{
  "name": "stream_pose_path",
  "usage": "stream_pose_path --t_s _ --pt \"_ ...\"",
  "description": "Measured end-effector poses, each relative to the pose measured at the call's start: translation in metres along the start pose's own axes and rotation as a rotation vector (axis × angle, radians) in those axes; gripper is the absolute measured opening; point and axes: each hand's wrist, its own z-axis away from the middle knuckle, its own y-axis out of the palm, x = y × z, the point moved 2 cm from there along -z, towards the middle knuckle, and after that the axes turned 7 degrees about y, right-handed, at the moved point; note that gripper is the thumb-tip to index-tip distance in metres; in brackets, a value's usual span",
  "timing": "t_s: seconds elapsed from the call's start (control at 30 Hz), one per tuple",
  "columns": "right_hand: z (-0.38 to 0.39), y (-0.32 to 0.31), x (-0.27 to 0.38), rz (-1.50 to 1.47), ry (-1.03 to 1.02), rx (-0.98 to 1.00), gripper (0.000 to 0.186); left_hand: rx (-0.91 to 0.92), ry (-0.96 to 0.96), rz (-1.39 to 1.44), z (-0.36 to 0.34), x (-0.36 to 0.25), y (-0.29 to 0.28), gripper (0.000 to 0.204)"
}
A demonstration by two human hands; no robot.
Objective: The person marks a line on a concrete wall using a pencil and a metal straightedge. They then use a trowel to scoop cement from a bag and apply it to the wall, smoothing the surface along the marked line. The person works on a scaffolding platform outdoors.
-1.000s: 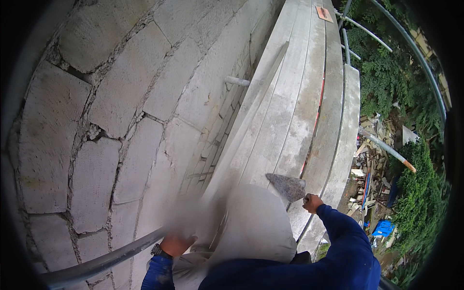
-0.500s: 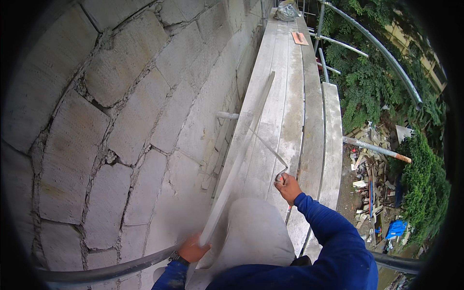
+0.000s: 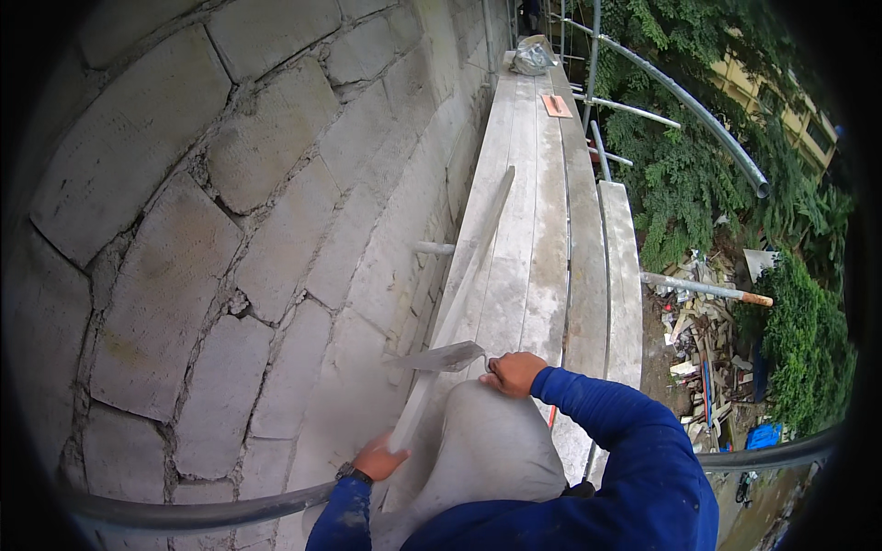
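Observation:
My left hand (image 3: pixel 378 458), a watch at its wrist, is closed around the near end of a long, pale straightedge (image 3: pixel 447 326). The bar stretches away from me beside the block wall (image 3: pixel 285 266), over the planks. In my right hand (image 3: pixel 516 373), above my knee, is the handle of a pointed trowel (image 3: pixel 446 356). Its grey blade points left and crosses the bar a little beyond my left hand; whether the two touch, I cannot tell. My right fingers wrap the handle and hide most of it.
Scaffold planks (image 3: pixel 547 239) run ahead, with a hand float (image 3: pixel 557 106) and a silvery bag (image 3: pixel 533 57) toward the far end. A dark rail (image 3: pixel 211 508) crosses close to me. Metal tubes (image 3: pixel 707 285) project on the right, above rubble (image 3: pixel 703 358) and trees below.
My right hand has come nearer and to the left. The trowel has swung from pointing away along the bar to lying across it, its flat face now visible. My left hand keeps its hold.

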Motion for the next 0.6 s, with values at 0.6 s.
stream_pose_path --t_s 0.6 --pt "-0.007 0.018 0.019 0.12 0.056 0.035 0.052 -0.044 -0.087 0.135 0.012 -0.028 -0.008 0.044"
